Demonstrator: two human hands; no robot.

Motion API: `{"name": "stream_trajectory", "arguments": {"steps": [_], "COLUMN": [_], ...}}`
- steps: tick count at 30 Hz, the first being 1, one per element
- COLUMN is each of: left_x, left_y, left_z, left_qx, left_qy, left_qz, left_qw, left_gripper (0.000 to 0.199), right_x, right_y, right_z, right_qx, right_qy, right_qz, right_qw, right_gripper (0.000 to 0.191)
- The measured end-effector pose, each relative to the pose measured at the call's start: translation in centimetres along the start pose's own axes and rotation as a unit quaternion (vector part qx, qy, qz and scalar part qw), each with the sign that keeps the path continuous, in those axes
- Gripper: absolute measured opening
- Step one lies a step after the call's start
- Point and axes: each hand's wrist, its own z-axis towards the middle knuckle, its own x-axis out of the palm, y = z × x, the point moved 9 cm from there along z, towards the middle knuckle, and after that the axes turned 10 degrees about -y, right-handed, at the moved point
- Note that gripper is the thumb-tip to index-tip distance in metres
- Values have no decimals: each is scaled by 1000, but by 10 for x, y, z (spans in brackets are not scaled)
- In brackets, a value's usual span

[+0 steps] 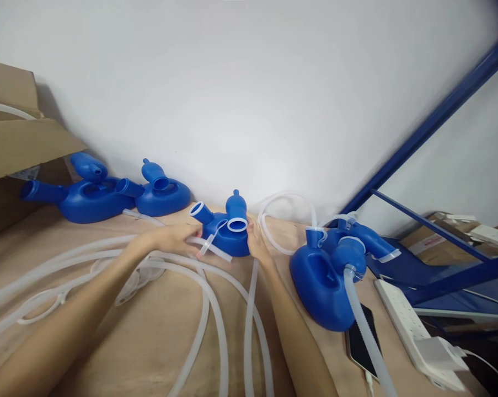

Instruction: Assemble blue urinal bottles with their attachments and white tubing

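In front of me, against the wall, stands a blue plastic urinal bottle with a white-rimmed slanted neck and a strap with a clear clip. A small blue funnel-shaped cup with a white rim rests on its top. My left hand is closed around a translucent white tube at the bottle's left, its fingertips close to the clip. At the right side, my right hand grips the bottle beside the cup's rim; part of its fingers is hidden behind it.
Two more blue bottles with cups stand left, near an open cardboard box. Right are a bottle with a fitted hose, a phone, a power strip and a blue metal rack. Long tubes loop across the table.
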Motion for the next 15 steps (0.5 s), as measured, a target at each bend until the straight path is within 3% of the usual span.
{"name": "stream_trajectory", "arguments": {"steps": [3, 5, 7, 9, 11, 15], "left_x": [-57, -97, -123, -130, -126, -118], "left_y": [5, 25, 57, 89, 106, 102], "left_z": [-13, -26, -40, -46, -46, -46], "left_qx": [13, 13, -9, -35, -38, -24], "left_qy": [-148, -288, -386, -402, -362, -303], "left_qz": [-92, -133, -152, -184, -210, -200], "left_qw": [985, 948, 910, 896, 907, 932], "left_gripper": [50, 54, 59, 62, 60, 52], "right_x": [0, 1, 2, 2, 3, 3], "right_y": [-3, -3, -1, 1, 3, 6], "right_z": [1, 2, 4, 4, 5, 5], "right_qx": [8, 7, -1, -14, -25, -46], "right_qy": [-2, -3, -1, 4, 13, 28], "right_qz": [0, -3, -8, -15, -22, -29], "right_qw": [1000, 1000, 1000, 1000, 999, 998], "right_gripper": [83, 77, 70, 63, 58, 50]}}
